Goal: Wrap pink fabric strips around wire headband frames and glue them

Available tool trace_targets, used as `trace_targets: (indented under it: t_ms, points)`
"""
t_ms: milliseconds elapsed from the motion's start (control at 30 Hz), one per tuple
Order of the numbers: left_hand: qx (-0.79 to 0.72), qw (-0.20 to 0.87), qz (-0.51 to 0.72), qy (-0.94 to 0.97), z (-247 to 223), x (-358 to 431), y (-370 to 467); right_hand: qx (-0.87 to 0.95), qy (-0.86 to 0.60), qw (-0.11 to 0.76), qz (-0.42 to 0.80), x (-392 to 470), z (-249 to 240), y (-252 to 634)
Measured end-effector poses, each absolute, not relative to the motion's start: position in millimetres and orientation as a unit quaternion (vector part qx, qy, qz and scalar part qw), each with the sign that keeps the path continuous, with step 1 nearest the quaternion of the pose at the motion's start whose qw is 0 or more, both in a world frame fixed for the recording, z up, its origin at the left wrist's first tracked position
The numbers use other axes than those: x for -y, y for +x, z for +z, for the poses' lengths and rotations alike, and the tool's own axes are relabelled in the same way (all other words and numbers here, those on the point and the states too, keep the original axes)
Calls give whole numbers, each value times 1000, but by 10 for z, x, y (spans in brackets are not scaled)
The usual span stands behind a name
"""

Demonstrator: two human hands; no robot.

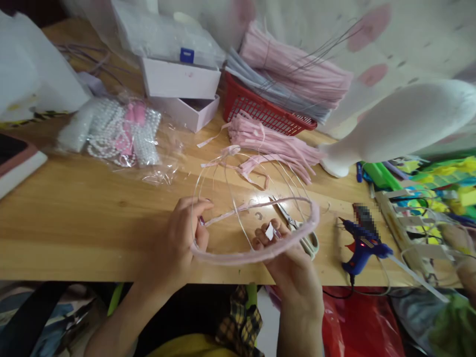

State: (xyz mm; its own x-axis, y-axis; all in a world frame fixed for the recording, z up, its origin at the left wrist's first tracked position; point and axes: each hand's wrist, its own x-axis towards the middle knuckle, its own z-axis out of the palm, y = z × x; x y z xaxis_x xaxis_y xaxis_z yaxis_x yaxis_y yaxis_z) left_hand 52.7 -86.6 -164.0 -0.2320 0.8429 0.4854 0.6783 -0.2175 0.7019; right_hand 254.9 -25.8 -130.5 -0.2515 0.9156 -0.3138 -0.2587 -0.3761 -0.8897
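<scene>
A dome-shaped wire frame [234, 202] stands between my hands, its round rim [256, 256] wrapped in pale pink ribbon. At the left side of the rim, my left hand [185, 230] pinches the frame between thumb and fingers. The back stretch of the rim, by those fingertips, looks thinner than the front. My right hand [288, 255] is palm up under the right part of the rim, fingers curled around a small white piece [269, 231] whose kind is unclear. Scissors [310, 241] with pale handles lie just beyond my right hand, partly behind the frame.
A blue glue gun [359, 253] with a lit red light lies at the right. Behind the frame are pink strips [271, 141], a red basket [256, 106] and a white stand-like form [397, 121]. Bagged beads [122, 129] and white boxes [182, 79] sit left. Another person's hand [461, 243] shows far right.
</scene>
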Motion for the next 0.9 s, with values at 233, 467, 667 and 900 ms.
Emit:
trace_targets:
  t_ms: [233, 467, 667, 900]
  points:
    - [-654, 106, 498, 559, -1664, 848, 483, 400, -464, 507, 606, 219, -1258, 2504]
    - [-684, 146, 493, 517, -1699, 835, 455, 410, -458, 495, 613, 230, -1243, 2519]
    - [-683, 154, 496, 513, -1762, 843, 436, 453, -486, 524, 533, -10, -1204, 2825]
    - [-691, 180, 491, 500, -1805, 824, 370, 500, -542, 539, 407, -545, -1191, 3322]
